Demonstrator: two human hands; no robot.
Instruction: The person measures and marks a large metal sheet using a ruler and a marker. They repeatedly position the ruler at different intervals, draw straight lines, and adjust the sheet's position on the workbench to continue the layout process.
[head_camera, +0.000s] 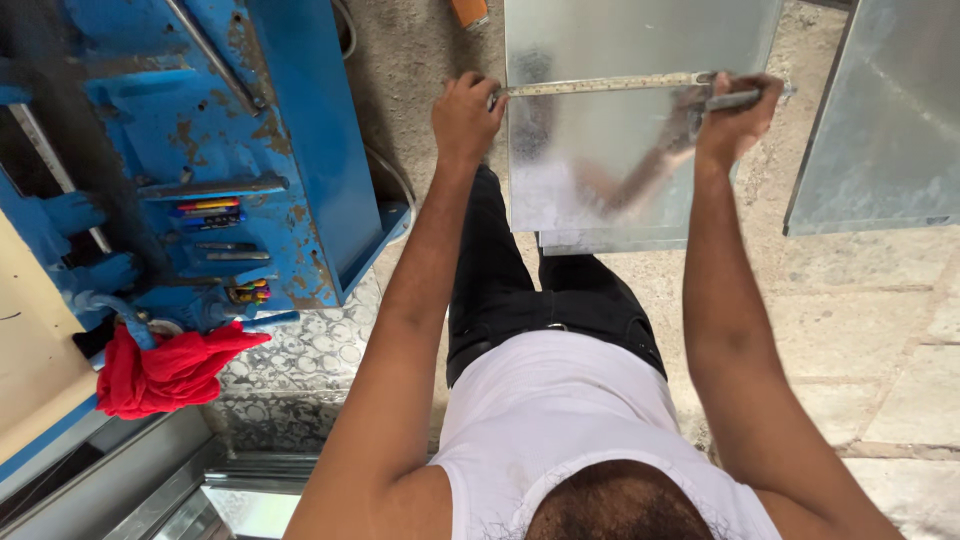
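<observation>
Spanning a steel ruler (600, 85) across the upper part of a galvanised sheet-metal panel (620, 150) that lies on the stone floor (880, 330) ahead of the knees, both arms reach forward almost straight. Left hand (465, 115) is closed on the ruler's end at the panel's left edge; right hand (738, 108) pins the far end, fingers wrapped around a slim marking tool (735, 99) (scriber or pencil, cannot tell). Judgement: panel thin, stiff but springy, slick, sharp-edged; best held flat by its margins, near the corners.
</observation>
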